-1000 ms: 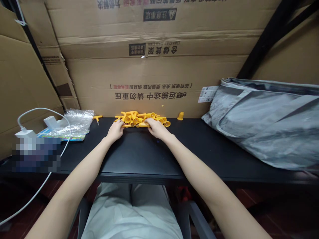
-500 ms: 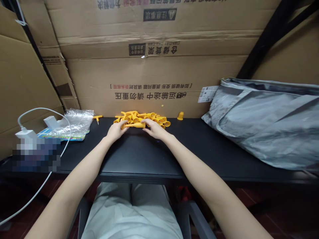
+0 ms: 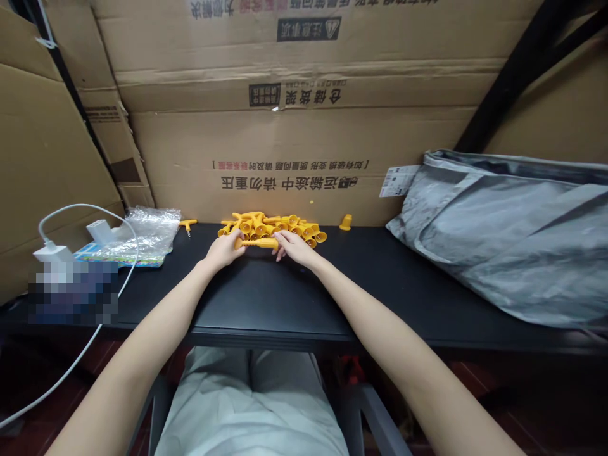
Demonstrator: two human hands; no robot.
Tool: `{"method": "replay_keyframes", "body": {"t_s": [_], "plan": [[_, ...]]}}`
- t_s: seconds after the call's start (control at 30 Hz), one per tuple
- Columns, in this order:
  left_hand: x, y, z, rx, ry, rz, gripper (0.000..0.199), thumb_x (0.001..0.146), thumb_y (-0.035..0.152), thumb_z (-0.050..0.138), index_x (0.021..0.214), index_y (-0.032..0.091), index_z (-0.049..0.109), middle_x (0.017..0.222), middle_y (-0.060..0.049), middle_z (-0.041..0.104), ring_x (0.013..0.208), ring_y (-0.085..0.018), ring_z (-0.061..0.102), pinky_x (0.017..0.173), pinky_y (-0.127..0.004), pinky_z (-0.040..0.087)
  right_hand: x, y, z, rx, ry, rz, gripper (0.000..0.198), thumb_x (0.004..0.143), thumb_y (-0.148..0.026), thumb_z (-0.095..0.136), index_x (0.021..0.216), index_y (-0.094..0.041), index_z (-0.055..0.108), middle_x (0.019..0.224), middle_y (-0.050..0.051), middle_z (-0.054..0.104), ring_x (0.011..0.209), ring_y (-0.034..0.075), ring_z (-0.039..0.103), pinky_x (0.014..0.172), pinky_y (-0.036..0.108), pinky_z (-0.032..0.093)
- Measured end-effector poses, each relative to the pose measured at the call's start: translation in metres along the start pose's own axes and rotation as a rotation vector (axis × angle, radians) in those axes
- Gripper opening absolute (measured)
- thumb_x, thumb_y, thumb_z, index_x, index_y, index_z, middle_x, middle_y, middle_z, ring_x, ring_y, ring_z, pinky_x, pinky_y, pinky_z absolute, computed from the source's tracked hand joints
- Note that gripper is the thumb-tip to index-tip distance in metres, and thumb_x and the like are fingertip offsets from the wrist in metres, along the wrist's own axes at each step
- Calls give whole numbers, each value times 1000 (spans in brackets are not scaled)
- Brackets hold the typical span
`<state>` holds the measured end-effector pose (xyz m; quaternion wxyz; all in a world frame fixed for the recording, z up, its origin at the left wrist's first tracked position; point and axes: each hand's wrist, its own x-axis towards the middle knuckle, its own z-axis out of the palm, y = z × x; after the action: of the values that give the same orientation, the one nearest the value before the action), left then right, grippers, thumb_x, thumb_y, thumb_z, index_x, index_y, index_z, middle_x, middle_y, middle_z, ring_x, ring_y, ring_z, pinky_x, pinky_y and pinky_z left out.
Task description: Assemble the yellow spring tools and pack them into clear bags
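Note:
Level between my two hands lies a yellow plastic corkscrew (image 3: 259,243) with a flared bell-shaped cap. My left hand (image 3: 224,248) is closed on its handle end. The fingers of my right hand (image 3: 292,247) pinch its wider, capped end. Just behind, a pile of similar yellow corkscrews (image 3: 256,223) rests on the black tabletop, several with round open ends turned toward me. A single uncapped corkscrew (image 3: 188,225) with a T handle and metal spiral lies farther left. Right of the pile stands a loose yellow cap (image 3: 346,221).
On the left are clear plastic wrapping (image 3: 152,233), a white charger (image 3: 53,255) with a cable and a pixelated object (image 3: 73,294). A grey fabric bag (image 3: 503,240) occupies the right. Printed cardboard (image 3: 285,139) stands behind the black table (image 3: 270,304).
My right fingers have shifted their hold at the corkscrew's capped end, curling further beneath it. The corkscrew sits slightly lower in view. The view itself has shifted slightly.

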<state>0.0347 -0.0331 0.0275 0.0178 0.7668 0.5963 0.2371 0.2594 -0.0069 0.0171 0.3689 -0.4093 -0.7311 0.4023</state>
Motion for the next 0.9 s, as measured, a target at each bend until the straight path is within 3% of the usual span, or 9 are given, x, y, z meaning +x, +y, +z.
{"method": "replay_keyframes", "body": {"t_s": [0.13,0.23,0.43,0.53,0.67,0.73,0.8,0.9], "plan": [[1,-1,2,-14,3,-30,27,78,36,59,102,23,58,79,-2,64,75,-19,60,66,-26,41,-2,-1,-4,84,-72,-33,34,82,-44,64,97,-20,46,72,0,67,57,12,65,58,24,50],[1,0,1,-59,17,2,27,77,36,61,101,23,58,78,-1,63,73,-18,59,67,-25,41,-5,-5,-8,107,-94,-41,43,72,-50,71,87,-20,44,69,0,69,51,12,64,55,23,50],[-2,6,-1,-136,57,65,25,76,36,61,97,23,56,74,2,61,67,-15,56,63,-24,40,-5,-14,-4,-4,21,140,62,82,-74,35,59,-18,49,36,3,53,23,8,40,28,21,29],[-1,8,0,-133,46,55,26,75,36,62,97,22,56,72,2,60,67,-16,56,63,-24,40,-4,-16,-8,-38,41,172,66,84,-73,31,64,-16,55,37,3,54,23,8,39,27,20,28],[2,4,0,-120,43,23,27,76,37,62,97,22,56,73,1,61,68,-16,57,64,-25,41,-6,-15,-19,-5,-12,73,44,82,-52,61,107,-16,58,86,8,71,47,9,61,41,19,45],[2,0,0,-121,47,22,28,75,37,63,98,22,57,75,0,62,71,-17,58,66,-26,42,-8,-13,-24,33,-48,-14,55,74,-35,74,121,-20,51,104,8,68,63,11,67,58,23,54],[3,-2,0,-126,51,31,28,75,37,63,98,22,58,78,0,63,72,-17,59,67,-26,42,-8,-11,-26,55,-71,-70,56,71,-27,75,121,-20,50,106,7,66,71,12,68,73,29,56],[3,-5,0,-129,50,40,29,75,39,63,98,22,58,77,0,62,72,-16,59,67,-25,42,-6,-8,-25,56,-58,-103,43,73,-26,73,112,-17,55,100,6,67,70,13,67,83,36,54]]}}
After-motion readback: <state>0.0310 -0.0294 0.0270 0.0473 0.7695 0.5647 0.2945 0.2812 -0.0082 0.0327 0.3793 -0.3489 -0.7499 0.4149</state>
